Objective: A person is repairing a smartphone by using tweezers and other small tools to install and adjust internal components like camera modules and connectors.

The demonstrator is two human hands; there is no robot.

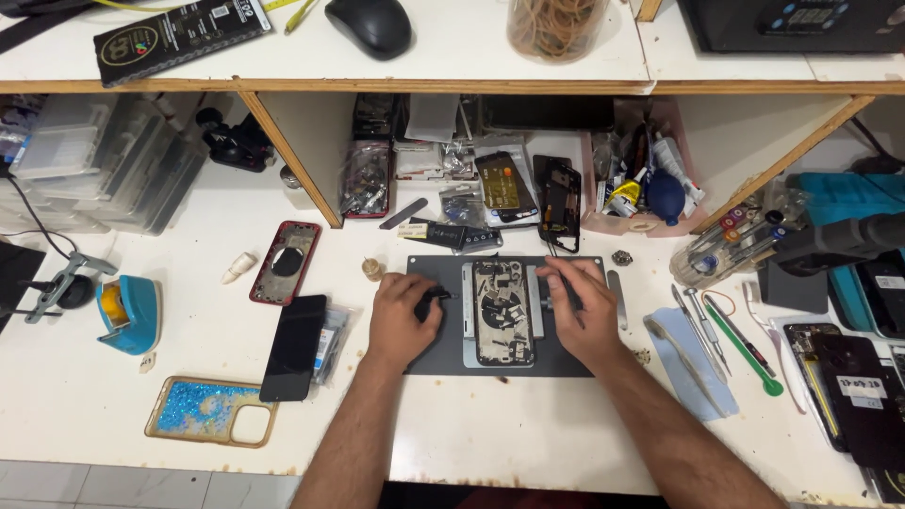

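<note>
Resting on the white worktop (528, 434), both forearms lead up to a dark mat (443, 353). The left hand (403, 319) is closed around a small black tool (436, 294). The right hand (586, 311) lies curled on the metal clamp (539, 306); what its fingers grip cannot be told. Between them the opened phone (502, 313) sits clamped: light, stiff, its exposed parts probably fragile. Hold it by the edges. Farther off stands a shelf (320, 83).

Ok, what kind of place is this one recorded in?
Most likely a phone repair workbench. An opened phone with bare internals sits clamped on a dark grey mat, a red phone frame lies nearby, and thin hand tools lie at the right.
</note>
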